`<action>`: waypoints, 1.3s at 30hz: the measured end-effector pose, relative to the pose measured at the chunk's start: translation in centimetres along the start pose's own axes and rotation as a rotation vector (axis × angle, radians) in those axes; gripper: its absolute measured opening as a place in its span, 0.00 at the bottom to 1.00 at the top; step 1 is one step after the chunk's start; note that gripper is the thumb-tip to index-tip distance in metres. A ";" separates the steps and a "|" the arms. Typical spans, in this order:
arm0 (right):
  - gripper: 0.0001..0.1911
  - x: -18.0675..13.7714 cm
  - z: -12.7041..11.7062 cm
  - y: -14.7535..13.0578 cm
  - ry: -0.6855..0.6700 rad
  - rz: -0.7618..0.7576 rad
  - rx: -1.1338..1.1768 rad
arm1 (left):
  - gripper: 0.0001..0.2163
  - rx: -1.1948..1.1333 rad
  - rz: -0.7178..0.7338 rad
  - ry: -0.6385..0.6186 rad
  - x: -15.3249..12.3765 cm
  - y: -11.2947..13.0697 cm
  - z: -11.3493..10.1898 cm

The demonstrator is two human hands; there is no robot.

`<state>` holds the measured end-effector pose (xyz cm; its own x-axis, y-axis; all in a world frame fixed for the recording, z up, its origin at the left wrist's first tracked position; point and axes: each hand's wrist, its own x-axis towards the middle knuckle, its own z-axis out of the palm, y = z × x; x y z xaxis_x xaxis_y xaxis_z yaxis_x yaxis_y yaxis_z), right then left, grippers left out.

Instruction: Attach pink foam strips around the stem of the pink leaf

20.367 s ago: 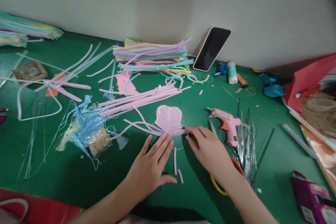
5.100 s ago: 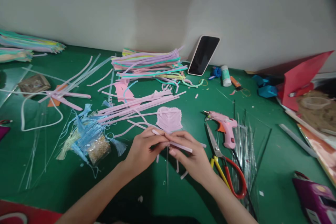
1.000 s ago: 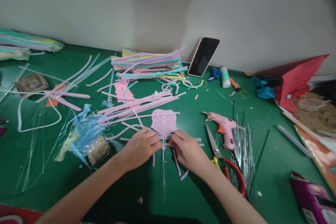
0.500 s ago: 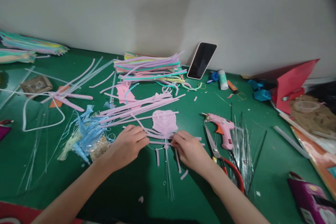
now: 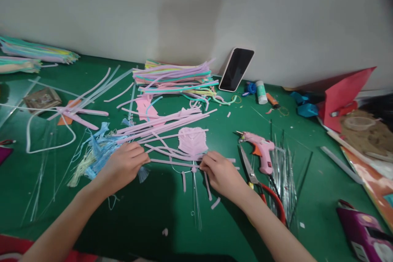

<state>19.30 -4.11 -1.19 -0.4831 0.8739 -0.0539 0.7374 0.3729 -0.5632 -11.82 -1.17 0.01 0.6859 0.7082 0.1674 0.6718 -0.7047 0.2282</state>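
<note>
A pale pink pipe cleaner [image 5: 172,163] is stretched between my two hands, low over the green table. My left hand [image 5: 127,163] pinches its left end, beside a heap of blue tassels [image 5: 102,153]. Toward its right end, the fingers of my right hand [image 5: 215,168] are closed on it. Just beyond lies a pink leaf-shaped piece [image 5: 193,141] made of pipe cleaners. Below the stretched strand, a small pink knob [image 5: 194,169] sits with thin clear strands [image 5: 197,202] trailing toward me. Short pink offcuts [image 5: 184,182] lie around it.
On the right are a pink glue gun [image 5: 260,149], red-handled scissors [image 5: 251,172] and silvery strips [image 5: 282,172]. Bundled pipe cleaners [image 5: 175,77] and a leaning phone [image 5: 236,69] stand at the back. Loose pink pipe cleaners [image 5: 172,125] lie in the middle; a purple pouch [image 5: 364,229] lies far right.
My left hand has slid left along the pipe cleaner, away from my right hand, and now covers part of the tassel heap. My right hand has stayed almost still.
</note>
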 end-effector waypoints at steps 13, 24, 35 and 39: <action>0.05 -0.3 -1.0 -0.2 0.004 0.025 -0.066 | 0.05 0.033 0.110 0.082 5.2 6.1 0.7; 0.06 -0.3 -0.2 -0.3 0.086 -0.063 -0.260 | 0.07 0.103 0.297 0.024 8.6 7.4 4.6; 0.08 -5.4 -5.0 3.2 0.244 -0.023 -0.455 | 0.10 0.013 0.323 -0.007 8.3 6.8 4.2; 0.07 -6.1 -5.2 1.1 0.292 -0.018 -0.452 | 0.09 -0.092 0.345 -0.109 8.4 6.1 4.0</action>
<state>25.55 -7.38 2.82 -0.3932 0.8926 0.2206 0.8913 0.4290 -0.1469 -0.84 0.33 -0.99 0.8967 0.4175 0.1474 0.3714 -0.8905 0.2627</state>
